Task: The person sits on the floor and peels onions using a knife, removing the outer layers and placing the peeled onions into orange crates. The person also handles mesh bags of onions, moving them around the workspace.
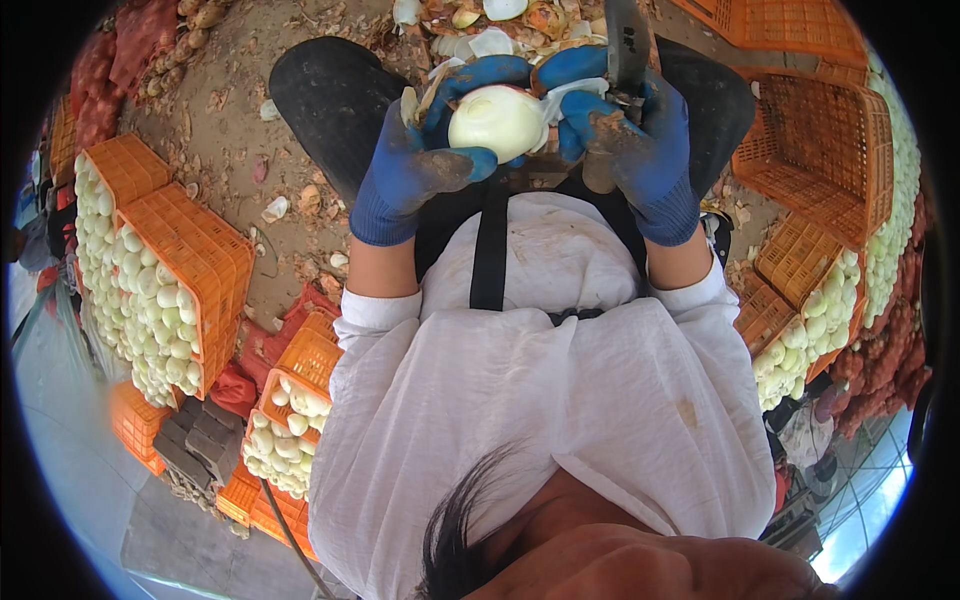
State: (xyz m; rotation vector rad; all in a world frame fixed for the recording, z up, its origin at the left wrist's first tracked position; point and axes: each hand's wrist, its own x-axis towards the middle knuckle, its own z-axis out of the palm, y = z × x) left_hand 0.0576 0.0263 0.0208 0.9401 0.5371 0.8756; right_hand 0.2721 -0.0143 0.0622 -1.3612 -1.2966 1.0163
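Note:
A peeled white onion (496,124) rests in my left hand (420,161), which wears a blue coated work glove stained with dirt. The thumb presses its near side while the fingers curl around the back. Some dry skin clings to the left glove. My right hand (637,150), gloved alike, grips a knife whose wide blade (628,45) points up and away from me; the fist hides most of the handle. A strip of pale onion skin (574,91) lies at the right fingers, beside the onion. Loose peelings (491,43) are heaped just beyond my hands.
Orange plastic crates of peeled onions (154,289) are stacked on the left, with another crate (296,409) nearer me. An orange crate (814,157) lies tipped at right, near more peeled onions (806,330). Red mesh sacks (881,367) stand behind. Skins litter the dirt floor (225,142).

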